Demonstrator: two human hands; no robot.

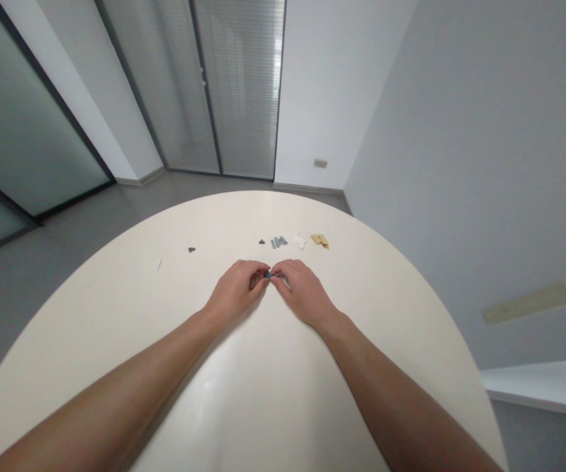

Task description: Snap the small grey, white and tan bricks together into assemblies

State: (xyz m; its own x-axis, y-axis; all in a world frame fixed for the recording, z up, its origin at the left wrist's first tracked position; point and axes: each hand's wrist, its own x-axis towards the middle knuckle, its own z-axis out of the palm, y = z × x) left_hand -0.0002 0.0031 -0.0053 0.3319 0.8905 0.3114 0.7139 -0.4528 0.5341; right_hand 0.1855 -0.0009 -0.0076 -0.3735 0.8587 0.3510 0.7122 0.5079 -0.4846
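At the middle of the white round table (258,367), both my hands meet around a small dark blue-grey piece (268,275). My left hand (238,285) pinches it from the left, thumb and fingertips closed. From the right, my right hand (301,288) is closed at the same piece, its fingertips nearly touching those of the left. Most of the piece is covered by the fingers, so its exact kind is hidden. Just beyond the hands lie a small black piece (262,242) and several flat grey pieces (278,242).
To the right of the grey pieces lie small white pieces (299,242) and a group of tan pieces (320,240). Farther left are a small black piece (191,249) and a thin white strip (159,264). The table's curved far edge (258,191) faces glass doors.
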